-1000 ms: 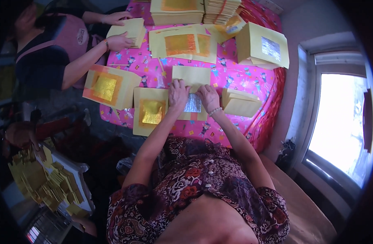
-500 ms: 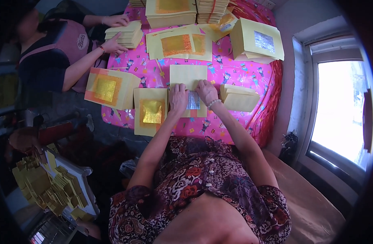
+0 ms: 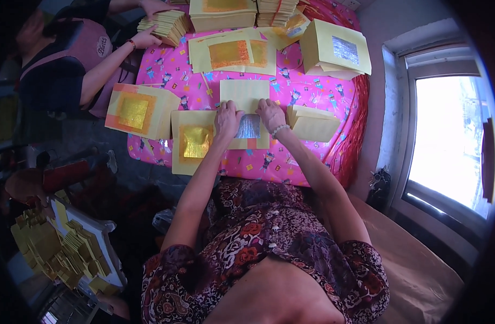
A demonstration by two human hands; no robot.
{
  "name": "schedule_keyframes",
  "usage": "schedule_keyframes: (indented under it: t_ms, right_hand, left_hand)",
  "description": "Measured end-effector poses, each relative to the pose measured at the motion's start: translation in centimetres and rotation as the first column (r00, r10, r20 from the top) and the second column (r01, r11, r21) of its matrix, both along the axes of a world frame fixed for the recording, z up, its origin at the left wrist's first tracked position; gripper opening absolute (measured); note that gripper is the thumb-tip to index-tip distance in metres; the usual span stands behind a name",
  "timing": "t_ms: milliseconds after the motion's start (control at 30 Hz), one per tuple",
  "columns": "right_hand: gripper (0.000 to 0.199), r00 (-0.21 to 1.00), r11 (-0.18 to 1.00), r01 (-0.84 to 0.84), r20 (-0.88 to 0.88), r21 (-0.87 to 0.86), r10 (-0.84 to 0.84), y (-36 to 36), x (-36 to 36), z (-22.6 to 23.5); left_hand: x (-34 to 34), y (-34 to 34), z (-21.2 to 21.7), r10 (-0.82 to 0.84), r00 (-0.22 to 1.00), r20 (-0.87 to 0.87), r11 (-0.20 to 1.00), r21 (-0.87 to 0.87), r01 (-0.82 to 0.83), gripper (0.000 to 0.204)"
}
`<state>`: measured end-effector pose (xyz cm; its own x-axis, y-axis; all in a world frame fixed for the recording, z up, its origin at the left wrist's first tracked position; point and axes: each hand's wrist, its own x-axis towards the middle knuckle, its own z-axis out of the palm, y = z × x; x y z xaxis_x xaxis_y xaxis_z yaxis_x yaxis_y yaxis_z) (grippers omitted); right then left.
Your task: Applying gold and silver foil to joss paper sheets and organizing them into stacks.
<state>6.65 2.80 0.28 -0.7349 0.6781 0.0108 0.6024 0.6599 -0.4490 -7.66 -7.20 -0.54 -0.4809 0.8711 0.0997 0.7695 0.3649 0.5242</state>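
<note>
Just above the frame's centre, yellow paper (image 3: 244, 90) with a silver patch (image 3: 249, 127) lies on the pink worktop (image 3: 290, 165). The left hand (image 3: 227, 119) and right hand (image 3: 271, 115) rest on it, fingers curled; whether either grip pinches it, I cannot tell.

The left hand (image 3: 227, 119) and right hand (image 3: 271, 115) were viewed downward from above the grip, through a head-worn fisheye.
</note>
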Motion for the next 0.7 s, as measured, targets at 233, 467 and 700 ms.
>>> schedule_keyframes:
  t_ms: [233,467,700]
  right_hand:
    - [0.022,0.995,0.994,0.029,0.092,0.102,-0.039,-0.2,-0.6,0.4]
    - [0.026,1.000,0.997,-0.017,0.013,-0.072,0.018,-0.7,-1.9,1.6]
    - [0.026,1.000,0.990,-0.025,0.010,-0.139,0.026,0.7,-2.4,1.0]
  left_hand:
    - [-1.2,-0.1,-0.1,-0.023,0.987,0.156,0.998,0.069,0.013,0.026]
    - [-2.2,-0.2,0.2,0.016,0.959,0.282,0.999,0.026,-0.024,0.026]
    - [-2.4,0.0,-0.5,0.012,0.973,0.229,0.995,0.090,-0.033,0.024]
